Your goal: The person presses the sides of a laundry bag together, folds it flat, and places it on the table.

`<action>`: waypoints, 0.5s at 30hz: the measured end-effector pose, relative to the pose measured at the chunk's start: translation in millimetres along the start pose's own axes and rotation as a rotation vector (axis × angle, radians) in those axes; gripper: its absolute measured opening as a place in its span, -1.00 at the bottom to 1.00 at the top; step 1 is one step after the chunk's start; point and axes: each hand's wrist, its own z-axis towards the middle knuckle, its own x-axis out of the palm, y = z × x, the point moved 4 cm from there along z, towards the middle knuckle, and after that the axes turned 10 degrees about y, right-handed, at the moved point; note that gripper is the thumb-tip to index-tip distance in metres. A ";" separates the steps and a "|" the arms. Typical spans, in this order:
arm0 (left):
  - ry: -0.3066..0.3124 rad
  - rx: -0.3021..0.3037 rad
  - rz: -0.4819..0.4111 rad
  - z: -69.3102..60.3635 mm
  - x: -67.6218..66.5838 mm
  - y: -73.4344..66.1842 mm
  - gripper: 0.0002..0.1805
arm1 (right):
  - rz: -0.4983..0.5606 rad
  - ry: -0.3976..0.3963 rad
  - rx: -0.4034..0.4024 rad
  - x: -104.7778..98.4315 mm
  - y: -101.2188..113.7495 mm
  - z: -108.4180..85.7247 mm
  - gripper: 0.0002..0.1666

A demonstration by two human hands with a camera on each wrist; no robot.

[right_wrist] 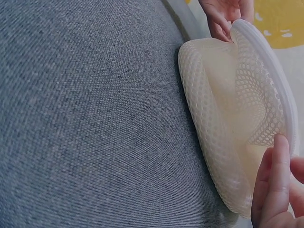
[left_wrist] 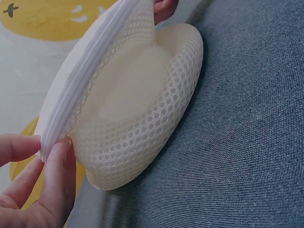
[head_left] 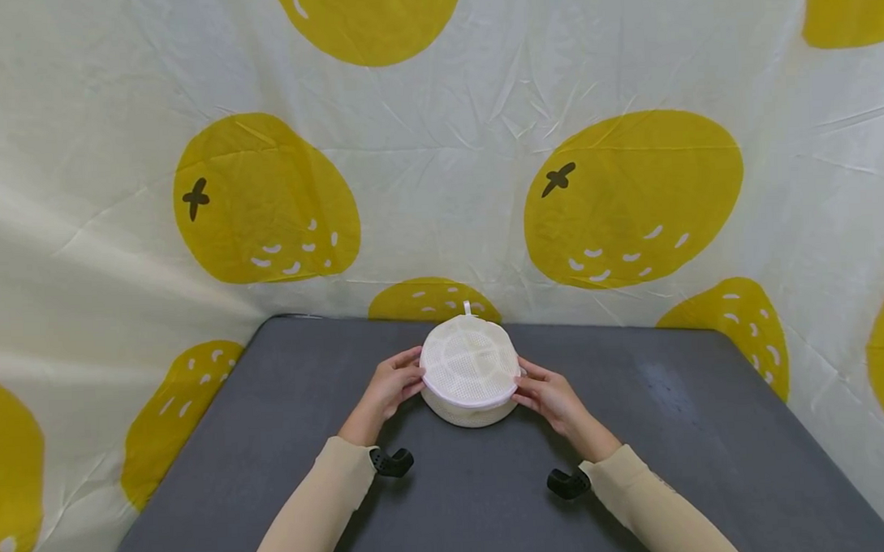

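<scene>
We have a round white mesh bag [head_left: 470, 360] in front of us, with the dark table [head_left: 449, 487] under it and the yellow-spotted cloth [head_left: 440, 211] behind it. Our left hand [head_left: 390, 385] pinches the bag's left edge, and our right hand [head_left: 552, 394] pinches its right edge, so the two hands are apart. To do this well, we think we should pinch softly and pull both sides just the same, so that the bag's rim stays round and the floppy side does not fold.

From the head, we see the bag's flat top and the little loop [head_left: 467, 307] at its far side. The left wrist view shows what the head view hides: under the white rim [left_wrist: 73, 92], the bag's soft side [left_wrist: 164, 107] sags in, with a big dip.
</scene>
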 end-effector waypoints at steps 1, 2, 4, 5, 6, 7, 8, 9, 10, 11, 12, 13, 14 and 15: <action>0.000 0.001 -0.002 0.5 0.2 0.4 -0.41 | -0.003 0.001 0.000 -0.4 -0.1 0.5 -0.31; 0.001 0.005 0.000 1.2 0.2 1.0 -0.41 | -0.004 0.002 0.000 -0.7 -0.1 0.9 -0.31; -0.004 0.006 -0.004 2.4 0.0 2.1 -0.41 | -0.007 0.004 -0.002 -0.6 -0.1 1.4 -0.30; -0.006 0.005 -0.004 2.9 -0.2 2.6 -0.41 | -0.008 0.006 -0.003 -0.3 0.2 1.5 -0.30; -0.007 0.006 -0.002 3.3 -0.4 3.2 -0.41 | -0.011 0.010 -0.004 -0.2 0.4 1.6 -0.30; -0.007 0.006 0.000 3.8 -0.7 3.7 -0.41 | -0.013 0.015 -0.004 0.0 0.7 1.7 -0.30; -0.007 0.008 0.003 4.2 -0.8 4.1 -0.42 | -0.013 0.012 -0.002 -0.1 0.8 1.8 -0.30; -0.009 0.005 0.002 4.2 -0.9 4.3 -0.42 | -0.014 0.011 -0.002 -0.2 1.0 1.8 -0.30; -0.009 0.004 0.004 4.4 -0.8 4.4 -0.42 | -0.014 0.010 0.000 -0.5 1.1 1.9 -0.30; -0.010 0.004 0.004 4.6 -0.8 4.5 -0.42 | -0.015 0.009 0.002 -0.7 1.2 2.1 -0.29; -0.010 0.005 0.005 4.7 -0.6 4.6 -0.42 | -0.016 0.008 0.004 -1.1 1.2 2.4 -0.29; -0.012 0.003 0.003 4.9 -0.5 4.6 -0.41 | -0.017 0.006 0.007 -1.3 1.3 2.6 -0.29; -0.011 0.004 0.002 5.0 -0.3 4.7 -0.41 | -0.019 0.003 0.010 -1.8 1.3 2.9 -0.29; -0.013 0.001 0.000 5.1 -0.1 4.9 -0.41 | -0.021 0.000 0.012 -2.2 1.2 3.3 -0.29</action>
